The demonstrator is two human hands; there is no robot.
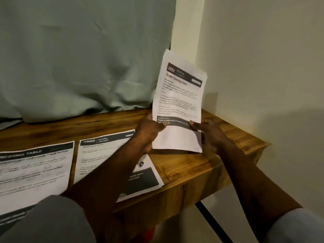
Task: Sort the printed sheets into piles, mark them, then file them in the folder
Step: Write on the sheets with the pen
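Left hand [149, 134] and right hand [210, 135] pinch the held sheet [178, 95] by its 2 side edges, low down. Its long axis rises from the fingers over the right end of the table [192, 165]. The kitchen sheet [105, 155] and dressing-table sheet [35, 172] lie flat to the left, nearer the left hand.

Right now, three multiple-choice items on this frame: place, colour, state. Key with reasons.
1. The 3800 Kitchen sheet lies: A) left of the Dressing Table sheet B) right of it C) in a folder
2. The table is: A) white B) black C) brown wood
3. The 2652 sheet is: A) flat on the table B) held up C) crumpled
1 B: it lies nearer the table's right end.
2 C: wood grain shows.
3 B: left hand and right hand pinch its lower part.
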